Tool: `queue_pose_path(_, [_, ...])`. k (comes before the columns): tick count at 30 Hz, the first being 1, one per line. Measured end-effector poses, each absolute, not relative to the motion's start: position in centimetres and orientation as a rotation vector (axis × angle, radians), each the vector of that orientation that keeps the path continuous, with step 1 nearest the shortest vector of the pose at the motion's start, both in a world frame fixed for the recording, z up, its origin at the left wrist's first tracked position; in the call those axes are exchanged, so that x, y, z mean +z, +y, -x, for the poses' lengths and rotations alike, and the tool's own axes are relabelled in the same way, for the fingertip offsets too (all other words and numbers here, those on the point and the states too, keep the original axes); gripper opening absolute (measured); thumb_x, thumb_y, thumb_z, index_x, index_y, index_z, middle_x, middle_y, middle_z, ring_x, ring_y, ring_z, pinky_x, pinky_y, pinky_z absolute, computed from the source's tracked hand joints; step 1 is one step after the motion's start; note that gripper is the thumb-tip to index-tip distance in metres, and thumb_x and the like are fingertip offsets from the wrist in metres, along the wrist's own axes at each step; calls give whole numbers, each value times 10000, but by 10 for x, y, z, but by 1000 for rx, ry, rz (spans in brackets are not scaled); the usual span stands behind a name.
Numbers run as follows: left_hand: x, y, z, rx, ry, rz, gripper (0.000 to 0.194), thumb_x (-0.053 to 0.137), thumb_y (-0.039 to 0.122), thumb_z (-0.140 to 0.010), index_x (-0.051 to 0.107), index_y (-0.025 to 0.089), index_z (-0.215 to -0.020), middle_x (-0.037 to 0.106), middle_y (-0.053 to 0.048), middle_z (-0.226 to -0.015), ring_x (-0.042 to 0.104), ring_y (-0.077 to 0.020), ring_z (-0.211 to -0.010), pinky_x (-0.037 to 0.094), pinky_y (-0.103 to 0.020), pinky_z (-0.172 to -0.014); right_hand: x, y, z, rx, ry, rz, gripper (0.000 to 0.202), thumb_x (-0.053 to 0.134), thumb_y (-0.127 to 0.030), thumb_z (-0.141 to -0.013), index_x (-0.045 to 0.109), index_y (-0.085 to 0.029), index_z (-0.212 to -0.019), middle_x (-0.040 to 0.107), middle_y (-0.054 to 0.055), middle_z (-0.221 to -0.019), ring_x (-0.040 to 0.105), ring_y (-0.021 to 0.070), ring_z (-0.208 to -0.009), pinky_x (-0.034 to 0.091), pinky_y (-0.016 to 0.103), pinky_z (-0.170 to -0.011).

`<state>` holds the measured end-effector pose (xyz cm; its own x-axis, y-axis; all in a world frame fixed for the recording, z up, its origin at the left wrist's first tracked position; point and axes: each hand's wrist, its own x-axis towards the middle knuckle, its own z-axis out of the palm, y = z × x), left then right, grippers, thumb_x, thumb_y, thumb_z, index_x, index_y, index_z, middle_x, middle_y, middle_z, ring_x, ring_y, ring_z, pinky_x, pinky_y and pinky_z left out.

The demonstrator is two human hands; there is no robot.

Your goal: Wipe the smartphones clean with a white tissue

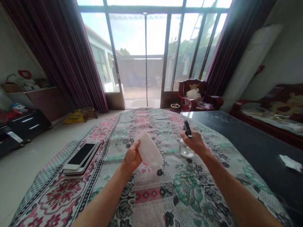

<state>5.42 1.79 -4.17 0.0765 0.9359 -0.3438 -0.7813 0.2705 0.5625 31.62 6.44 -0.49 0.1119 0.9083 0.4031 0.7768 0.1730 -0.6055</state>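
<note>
In the head view my left hand (133,156) pinches a white paper tissue (151,151) by its left edge, holding it above the patterned tablecloth (163,186). My right hand (193,140) is wrapped round the neck of a clear spray bottle (187,151) with a black trigger head. The bottle's lower part shows beneath my fingers; whether its base touches the cloth I cannot tell. Left of my left hand lies a stack of several phones (81,156), the top one white with a dark screen.
A dark glossy table (248,142) borders the cloth on the right, with a crumpled white tissue (290,163) on it. A red wooden armchair (193,91) and a glass door (142,63) stand beyond. A yellow bag (75,116) is on the floor at left.
</note>
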Motion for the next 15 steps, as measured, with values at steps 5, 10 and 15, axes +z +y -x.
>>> queue_pose_path(5, [-43, 17, -57, 1323, 764, -298, 314, 423, 218, -918, 566, 80, -1161, 719, -111, -785, 694, -254, -827, 545, -387, -827, -23, 88, -345, 5, -1463, 1546, 483, 439, -447, -756, 523, -149, -1126, 603, 114, -941, 557, 250, -841, 423, 357, -777])
queue_pose_path(10, [-47, 17, -56, 1321, 774, -314, 309, 433, 215, -916, 567, 64, -1149, 719, -108, -775, 695, -241, -774, 546, -380, -826, -25, 90, -356, 160, -1449, 1683, 622, 521, -561, -731, 441, -156, -1197, 594, 81, -853, 555, 252, -786, 411, 349, -707])
queue_pose_path(15, [-47, 18, -56, 1317, 775, -315, 322, 444, 197, -906, 552, 71, -1182, 722, -107, -805, 693, -232, -757, 548, -372, -820, -23, 87, -376, 497, -1637, 1729, 676, 663, -579, -616, 450, -168, -1108, 553, 17, -796, 530, 188, -722, 406, 284, -637])
